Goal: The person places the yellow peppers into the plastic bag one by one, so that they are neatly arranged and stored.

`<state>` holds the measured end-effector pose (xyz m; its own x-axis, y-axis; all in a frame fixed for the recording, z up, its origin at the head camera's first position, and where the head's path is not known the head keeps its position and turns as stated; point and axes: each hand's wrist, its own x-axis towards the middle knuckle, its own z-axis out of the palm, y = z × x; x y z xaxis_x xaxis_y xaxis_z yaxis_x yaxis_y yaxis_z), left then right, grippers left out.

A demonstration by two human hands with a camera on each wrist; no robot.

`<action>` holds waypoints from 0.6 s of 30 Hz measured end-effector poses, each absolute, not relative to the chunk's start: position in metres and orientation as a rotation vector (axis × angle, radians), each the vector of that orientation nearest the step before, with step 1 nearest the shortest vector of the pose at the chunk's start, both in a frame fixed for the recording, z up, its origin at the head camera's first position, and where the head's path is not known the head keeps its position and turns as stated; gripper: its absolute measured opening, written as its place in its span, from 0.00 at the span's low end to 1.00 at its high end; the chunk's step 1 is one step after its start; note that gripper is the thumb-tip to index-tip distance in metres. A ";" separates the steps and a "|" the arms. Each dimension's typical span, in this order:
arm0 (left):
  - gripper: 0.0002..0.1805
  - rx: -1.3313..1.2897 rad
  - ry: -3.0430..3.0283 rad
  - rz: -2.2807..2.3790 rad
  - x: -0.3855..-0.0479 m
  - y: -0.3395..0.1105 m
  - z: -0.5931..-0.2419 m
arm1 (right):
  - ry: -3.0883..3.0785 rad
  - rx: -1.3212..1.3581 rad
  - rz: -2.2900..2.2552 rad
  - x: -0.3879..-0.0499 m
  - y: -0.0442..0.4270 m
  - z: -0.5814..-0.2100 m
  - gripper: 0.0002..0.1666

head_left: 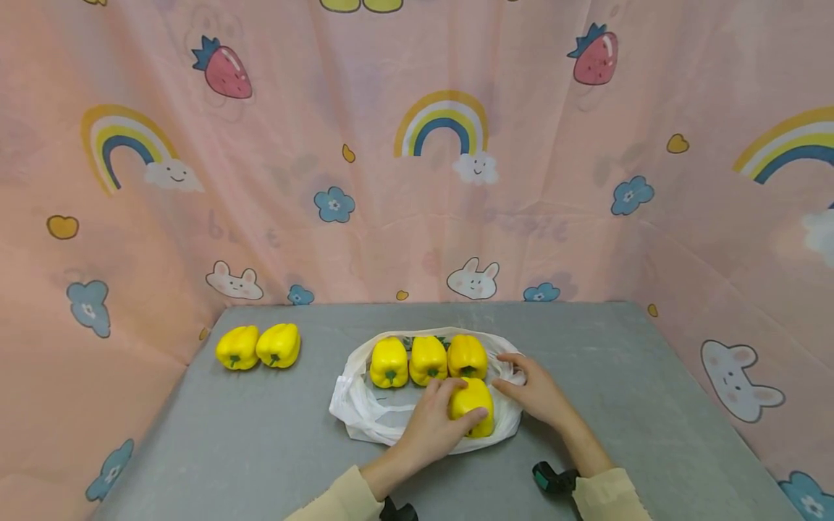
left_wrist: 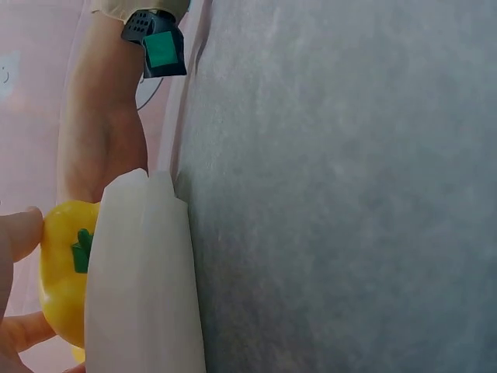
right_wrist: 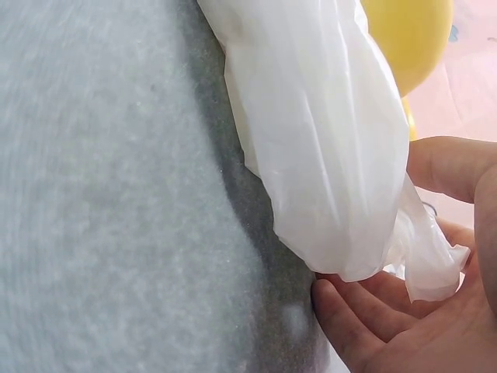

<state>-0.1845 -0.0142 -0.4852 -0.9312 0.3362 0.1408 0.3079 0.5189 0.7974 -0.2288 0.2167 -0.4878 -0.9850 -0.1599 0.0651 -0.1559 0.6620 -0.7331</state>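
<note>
In the head view, a white plastic bag [head_left: 355, 416] lies spread with its mouth up on the grey table. Three yellow bell peppers [head_left: 428, 359] stand in a row at its back. My left hand [head_left: 430, 423] grips another yellow bell pepper [head_left: 481, 407] at the bag's front right, thumb and fingers on either side. Its green stem [left_wrist: 82, 251] shows in the left wrist view, partly behind the bag's wall. My right hand [head_left: 541, 394] holds the bag's right edge, with the white plastic [right_wrist: 326, 155] between thumb and fingers in the right wrist view.
Two more yellow bell peppers [head_left: 279, 345] lie side by side on the table [head_left: 260, 434] at the back left. A pink printed curtain [head_left: 280, 145] surrounds the table's back and sides. Black wrist devices [head_left: 554, 479] sit on both wrists.
</note>
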 end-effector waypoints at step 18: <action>0.33 0.538 2.643 1.422 -0.186 -0.017 -0.481 | 2.843 -0.250 -1.284 -0.229 0.215 -0.488 0.32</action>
